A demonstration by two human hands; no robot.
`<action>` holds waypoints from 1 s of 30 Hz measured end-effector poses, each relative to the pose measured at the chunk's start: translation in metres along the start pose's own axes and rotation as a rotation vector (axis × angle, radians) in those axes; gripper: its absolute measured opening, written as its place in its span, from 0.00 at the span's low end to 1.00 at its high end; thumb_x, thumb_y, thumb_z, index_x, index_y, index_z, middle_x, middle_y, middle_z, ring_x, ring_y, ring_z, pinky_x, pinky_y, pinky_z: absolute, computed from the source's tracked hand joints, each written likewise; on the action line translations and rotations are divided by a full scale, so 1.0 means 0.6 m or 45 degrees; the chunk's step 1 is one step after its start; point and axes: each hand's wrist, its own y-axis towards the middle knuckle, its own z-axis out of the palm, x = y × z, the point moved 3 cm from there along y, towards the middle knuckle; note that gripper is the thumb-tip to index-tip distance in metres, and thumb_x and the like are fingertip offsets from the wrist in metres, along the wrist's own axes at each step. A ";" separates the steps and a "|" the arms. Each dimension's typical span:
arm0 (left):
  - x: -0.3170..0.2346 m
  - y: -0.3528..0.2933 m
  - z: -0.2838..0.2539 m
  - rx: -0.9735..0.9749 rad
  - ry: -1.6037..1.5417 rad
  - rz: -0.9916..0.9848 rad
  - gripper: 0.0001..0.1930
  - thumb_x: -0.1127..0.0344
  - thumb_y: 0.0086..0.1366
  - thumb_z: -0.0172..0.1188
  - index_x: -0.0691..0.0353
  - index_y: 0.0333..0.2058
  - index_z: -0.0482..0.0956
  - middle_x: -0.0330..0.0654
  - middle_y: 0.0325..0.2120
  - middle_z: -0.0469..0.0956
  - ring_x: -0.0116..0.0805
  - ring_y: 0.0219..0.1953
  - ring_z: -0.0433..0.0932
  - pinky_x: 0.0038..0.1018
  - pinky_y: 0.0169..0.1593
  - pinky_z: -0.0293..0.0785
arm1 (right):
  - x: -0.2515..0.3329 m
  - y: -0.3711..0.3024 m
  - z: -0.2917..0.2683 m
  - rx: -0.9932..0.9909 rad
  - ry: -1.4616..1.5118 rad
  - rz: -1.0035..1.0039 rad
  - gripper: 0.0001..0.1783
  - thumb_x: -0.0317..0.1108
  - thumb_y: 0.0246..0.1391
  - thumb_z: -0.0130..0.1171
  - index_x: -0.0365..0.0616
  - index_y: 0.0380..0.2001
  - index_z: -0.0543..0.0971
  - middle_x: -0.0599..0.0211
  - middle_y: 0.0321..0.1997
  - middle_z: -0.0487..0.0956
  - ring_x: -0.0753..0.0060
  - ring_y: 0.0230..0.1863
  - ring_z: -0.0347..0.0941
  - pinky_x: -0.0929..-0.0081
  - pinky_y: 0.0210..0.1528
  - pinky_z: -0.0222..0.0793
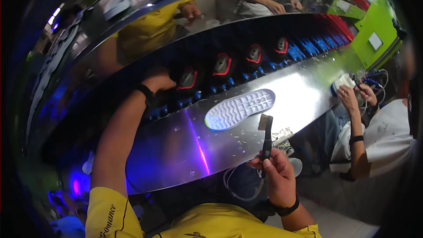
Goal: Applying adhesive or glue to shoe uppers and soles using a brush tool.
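Note:
My right hand (pixel 278 172) grips a brush (pixel 267 139) by its black handle, holding it upright over the bench's near edge with its brown bristles at the top. A white shoe sole (pixel 240 109) lies on the metal bench, tread side up, just beyond the brush. My left hand (pixel 159 80) reaches across to the dark conveyor, beside a dark shoe part with a red edge (pixel 187 79). Its fingers are in shadow, and whether they touch that part cannot be made out.
More red-edged shoe parts (pixel 223 65) sit in a row along the conveyor with blue fittings (pixel 296 53). A shiny metal hood (pixel 211 6) curves above. At the right, a person in white (pixel 374 134) handles a white shoe piece (pixel 343 81) near a green panel (pixel 376 35).

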 end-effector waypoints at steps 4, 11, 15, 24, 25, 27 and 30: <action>0.009 -0.064 0.013 -0.292 -0.042 0.025 0.28 0.53 0.52 0.74 0.52 0.53 0.87 0.50 0.50 0.86 0.51 0.55 0.84 0.45 0.59 0.80 | -0.007 -0.061 0.047 -0.025 -0.160 0.107 0.16 0.25 0.73 0.53 0.33 0.59 0.73 0.59 0.52 0.83 0.68 0.57 0.80 0.68 0.62 0.74; 0.123 -0.240 0.027 -0.277 -1.258 -0.139 0.23 0.61 0.53 0.76 0.60 0.48 0.87 0.48 0.40 0.88 0.45 0.45 0.88 0.37 0.50 0.84 | -0.039 -0.158 0.113 0.041 -0.144 0.037 0.16 0.25 0.72 0.54 0.36 0.59 0.74 0.66 0.47 0.83 0.79 0.45 0.77 0.79 0.49 0.72; 0.109 -0.445 0.037 -0.105 -2.586 0.114 0.20 0.70 0.62 0.69 0.58 0.53 0.83 0.41 0.40 0.87 0.41 0.44 0.87 0.34 0.49 0.85 | -0.061 -0.178 0.138 0.018 -0.295 -0.001 0.15 0.27 0.70 0.58 0.35 0.56 0.76 0.70 0.43 0.82 0.83 0.40 0.73 0.81 0.46 0.69; 0.104 -0.689 0.124 -0.871 -2.144 0.066 0.28 0.67 0.59 0.77 0.62 0.57 0.78 0.41 0.50 0.83 0.33 0.53 0.83 0.34 0.59 0.78 | -0.173 -0.151 0.250 0.108 -0.903 -0.281 0.15 0.33 0.65 0.68 0.30 0.47 0.83 0.61 0.31 0.84 0.80 0.32 0.75 0.78 0.39 0.72; 0.099 -0.697 0.143 -0.951 -1.956 0.032 0.33 0.71 0.53 0.81 0.65 0.57 0.77 0.44 0.50 0.83 0.33 0.52 0.83 0.34 0.60 0.78 | -0.182 -0.145 0.259 0.102 -0.977 -0.311 0.14 0.33 0.65 0.67 0.31 0.46 0.84 0.57 0.29 0.83 0.78 0.31 0.76 0.76 0.37 0.72; 0.081 -0.716 0.170 -1.035 -1.687 0.056 0.35 0.71 0.50 0.82 0.65 0.57 0.77 0.44 0.50 0.83 0.35 0.52 0.83 0.34 0.60 0.78 | -0.203 -0.132 0.273 0.119 -1.018 -0.322 0.14 0.33 0.65 0.67 0.32 0.46 0.84 0.57 0.29 0.83 0.78 0.30 0.76 0.75 0.37 0.72; 0.056 -0.744 0.224 -1.090 -1.389 0.070 0.39 0.70 0.46 0.84 0.65 0.58 0.76 0.47 0.52 0.83 0.41 0.54 0.83 0.35 0.61 0.78 | -0.231 -0.118 0.279 0.151 -1.080 -0.317 0.14 0.33 0.66 0.66 0.32 0.46 0.84 0.59 0.28 0.83 0.78 0.30 0.76 0.74 0.36 0.71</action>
